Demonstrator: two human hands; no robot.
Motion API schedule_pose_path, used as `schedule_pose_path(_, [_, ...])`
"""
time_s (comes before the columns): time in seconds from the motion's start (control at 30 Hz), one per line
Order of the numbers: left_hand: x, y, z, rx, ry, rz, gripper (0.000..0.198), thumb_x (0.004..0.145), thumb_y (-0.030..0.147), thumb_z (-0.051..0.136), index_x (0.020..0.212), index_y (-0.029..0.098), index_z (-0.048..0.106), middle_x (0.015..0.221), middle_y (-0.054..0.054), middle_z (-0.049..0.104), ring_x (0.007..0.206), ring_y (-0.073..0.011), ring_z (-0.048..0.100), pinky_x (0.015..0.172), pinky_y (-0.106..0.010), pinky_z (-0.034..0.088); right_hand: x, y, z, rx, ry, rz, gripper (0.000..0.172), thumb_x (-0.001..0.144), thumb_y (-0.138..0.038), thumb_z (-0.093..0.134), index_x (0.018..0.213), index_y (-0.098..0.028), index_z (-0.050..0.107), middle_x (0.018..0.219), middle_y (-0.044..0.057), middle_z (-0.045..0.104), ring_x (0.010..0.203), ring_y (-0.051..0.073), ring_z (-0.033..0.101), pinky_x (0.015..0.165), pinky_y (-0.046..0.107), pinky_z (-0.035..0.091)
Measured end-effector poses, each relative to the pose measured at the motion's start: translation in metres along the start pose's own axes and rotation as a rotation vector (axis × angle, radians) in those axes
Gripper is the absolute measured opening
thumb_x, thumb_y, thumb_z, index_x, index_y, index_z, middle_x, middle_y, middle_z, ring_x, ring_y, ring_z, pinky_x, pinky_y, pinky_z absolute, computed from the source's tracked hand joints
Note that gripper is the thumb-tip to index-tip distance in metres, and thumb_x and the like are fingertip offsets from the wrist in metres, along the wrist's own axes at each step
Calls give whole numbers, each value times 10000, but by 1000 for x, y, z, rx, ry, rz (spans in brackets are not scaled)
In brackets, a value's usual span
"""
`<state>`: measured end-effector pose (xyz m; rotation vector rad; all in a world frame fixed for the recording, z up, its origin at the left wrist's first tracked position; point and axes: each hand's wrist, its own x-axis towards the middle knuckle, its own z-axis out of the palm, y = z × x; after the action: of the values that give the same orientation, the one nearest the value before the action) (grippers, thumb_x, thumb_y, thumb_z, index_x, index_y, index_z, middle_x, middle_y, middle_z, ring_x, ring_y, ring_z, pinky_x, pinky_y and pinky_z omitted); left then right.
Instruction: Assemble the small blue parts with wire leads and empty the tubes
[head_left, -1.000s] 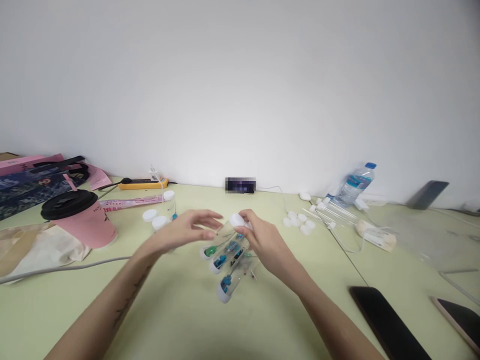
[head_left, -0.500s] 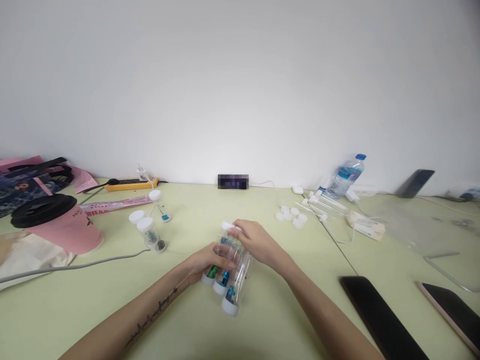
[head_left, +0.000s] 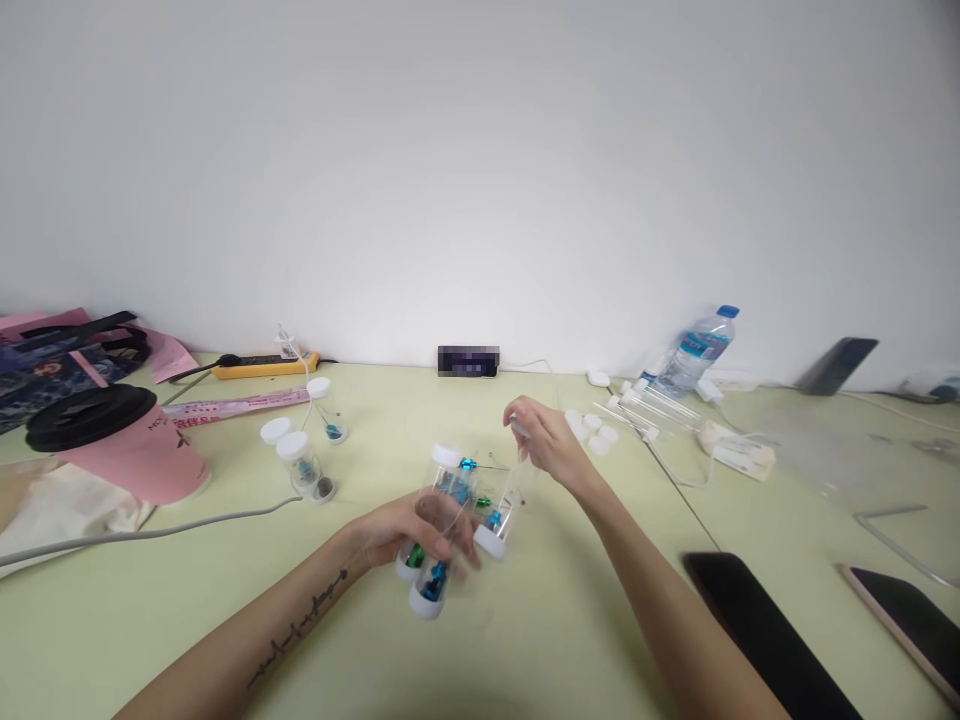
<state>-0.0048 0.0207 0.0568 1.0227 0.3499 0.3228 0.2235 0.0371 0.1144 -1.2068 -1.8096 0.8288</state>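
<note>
Clear capped tubes (head_left: 433, 580) are held by my left hand (head_left: 401, 530), its thumb and fingers wrapped round them. Green and blue shiny bits show inside, above the white end caps. My right hand (head_left: 551, 440) pinches the upper end of another clear tube (head_left: 508, 505), which tilts down to the left with a blue piece near its lower white cap. Between the hands, small blue (head_left: 468, 464) and green metallic pieces (head_left: 484, 502) with thin wire-like ends lie on the table. Motion blur softens the left fingers and the tubes.
Several capped tubes (head_left: 301, 460) stand at left near a pink cup (head_left: 161, 455). White caps (head_left: 602, 438), clear tubes (head_left: 664, 410) and a water bottle (head_left: 697, 350) are at right. A dark phone (head_left: 757, 620) lies front right; a grey cable (head_left: 225, 518) crosses the left.
My right hand has moved up and to the right, drawing one tube away from the bunch. My left hand keeps the others, slightly further left. The small metallic pieces on the table now show.
</note>
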Motion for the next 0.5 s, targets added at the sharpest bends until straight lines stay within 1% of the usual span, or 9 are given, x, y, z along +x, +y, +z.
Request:
schedule_pose_path(0.03, [0,1,2,-4,-5,46,245,542,138,701,786,120,725,1038,-116,685,954,-274,631,817,-373,502,0,1,-1,-3,7,5,417,958,-484,274,823,-179,526,612,-44,414,497,100,482,486,206,364])
schedule_pose_path(0.1, [1,3,9,-36,-32,94,255,545,155,688,794,122,731,1203,-127,614,1145,-312,523,921,-399,445,-2,0,4,-30,-42,-11,418,960,-476,283,799,-178,528,625,-41,436,499,96,494,505,209,383])
schedule_pose_path(0.17, [3,2,16,-93,-65,91,263,556,160,674,811,124,727,1275,-132,563,1252,-340,417,956,-439,410,-6,-6,15,-42,-97,-37,411,968,-454,273,788,-181,521,635,-43,450,487,87,487,517,210,388])
schedule_pose_path(0.23, [7,-3,22,-164,-90,90,279,547,163,675,820,122,717,1322,-134,515,1285,-356,361,972,-481,386,-10,-13,28,-44,-112,-64,397,976,-432,266,775,-186,502,646,-44,460,497,83,481,526,209,379])
schedule_pose_path(0.27, [9,-7,25,-198,-102,93,285,537,169,679,816,120,711,1325,-136,504,1264,-356,380,969,-491,384,-12,-16,35,-49,-107,-80,391,978,-423,269,756,-187,488,648,-42,463,515,85,480,532,208,372])
schedule_pose_path(0.3, [11,-11,26,-230,-113,105,289,527,179,683,808,116,705,1300,-140,510,1204,-344,434,949,-486,397,-14,-19,40,-57,-102,-97,387,978,-414,275,737,-187,476,650,-40,469,537,88,481,542,207,368])
schedule_pose_path(0.37, [15,-19,28,-281,-128,143,275,501,192,693,763,109,697,1179,-131,546,977,-254,541,859,-407,444,-14,-19,45,-72,-101,-121,388,978,-401,279,715,-187,469,641,-35,479,570,96,485,556,208,365])
schedule_pose_path(0.43, [16,-24,28,-318,-139,156,256,481,201,709,715,100,688,1060,-111,545,801,-164,525,761,-326,449,-12,-15,40,-70,-92,-110,391,976,-400,270,731,-187,489,603,-37,473,540,98,482,543,209,366])
schedule_pose_path(0.5, [15,-24,31,-320,-158,122,265,456,209,730,687,91,681,1017,-102,524,744,-139,502,712,-305,438,-8,-7,28,-50,-26,-65,370,966,-394,276,757,-186,501,549,-49,448,471,95,466,512,209,365])
